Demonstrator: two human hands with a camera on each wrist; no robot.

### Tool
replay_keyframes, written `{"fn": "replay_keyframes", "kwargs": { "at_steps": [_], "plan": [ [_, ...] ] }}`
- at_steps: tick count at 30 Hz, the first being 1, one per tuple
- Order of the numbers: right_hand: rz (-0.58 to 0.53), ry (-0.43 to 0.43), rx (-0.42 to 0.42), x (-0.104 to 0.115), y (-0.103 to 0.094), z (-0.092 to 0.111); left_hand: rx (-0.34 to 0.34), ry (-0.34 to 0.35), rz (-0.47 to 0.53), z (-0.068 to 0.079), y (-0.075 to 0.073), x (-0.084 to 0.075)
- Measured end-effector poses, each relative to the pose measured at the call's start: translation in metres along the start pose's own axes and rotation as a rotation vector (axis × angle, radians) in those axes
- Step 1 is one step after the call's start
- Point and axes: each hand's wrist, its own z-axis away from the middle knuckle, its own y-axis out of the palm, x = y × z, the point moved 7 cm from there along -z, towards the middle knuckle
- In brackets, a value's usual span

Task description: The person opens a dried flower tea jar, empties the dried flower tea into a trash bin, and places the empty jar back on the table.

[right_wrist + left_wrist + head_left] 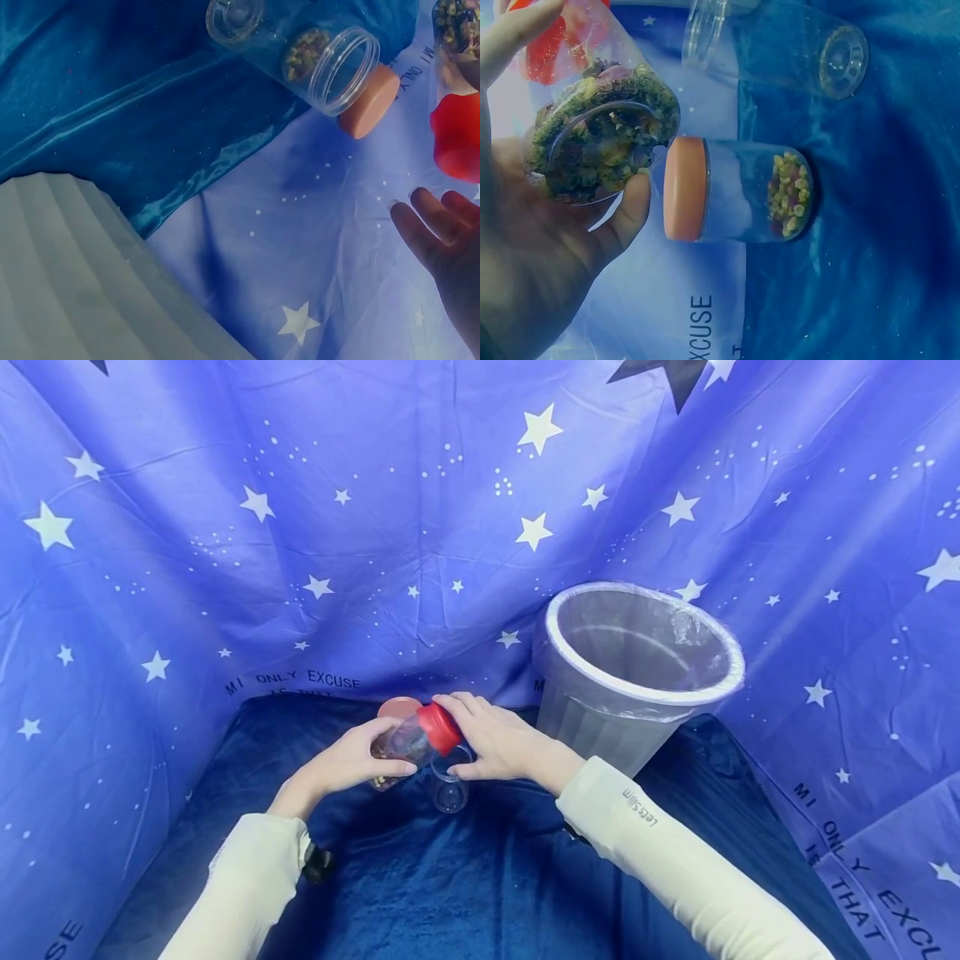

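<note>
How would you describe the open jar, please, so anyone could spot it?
In the head view, find the grey bin. Left of it, on the blue cloth by the right hand, stands the open jar. Unlike the red-lidded jar and orange-lidded jar nearby, it has no lid.

Three clear cylindrical jars, one grey ribbed bin
One glossy red lid and one peach-orange lid (two lids to three jars), plus two bare hands.
</note>
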Motion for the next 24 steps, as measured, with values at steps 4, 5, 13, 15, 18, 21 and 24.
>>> {"fn": "replay_keyframes", "kwargs": {
  "at_steps": [4, 5, 13, 15, 18, 21, 24],
  "plan": [
    [-0.011, 0.001, 0.011, 0.003, 0.003, 0.001, 0.014, -0.017, -0.014, -0.001, 0.005, 0.0],
    [-0.015, 0.001, 0.012, 0.004, 0.003, 0.001, 0.012, -0.021, -0.026, -0.001, 0.006, 0.0],
    [-0.035, -0.018, -0.02, 0.007, 0.003, 0.005, 0.01, 0.008, -0.082, -0.006, 0.016, -0.009],
    [-0.032, -0.02, -0.043, 0.007, 0.002, 0.006, 0.019, 0.014, -0.08, -0.006, 0.017, -0.01],
    [-0.049, -0.017, -0.048, 0.005, 0.001, 0.008, 0.033, 0.016, -0.057, -0.006, 0.02, -0.013],
    [-0.091, -0.003, -0.033, 0.003, 0.002, 0.01, 0.055, 0.027, -0.033, -0.006, 0.023, -0.015],
    [-0.155, 0.027, -0.014, 0.0, 0.002, 0.012, 0.065, 0.043, -0.022, -0.006, 0.026, -0.018]
  ]
}}
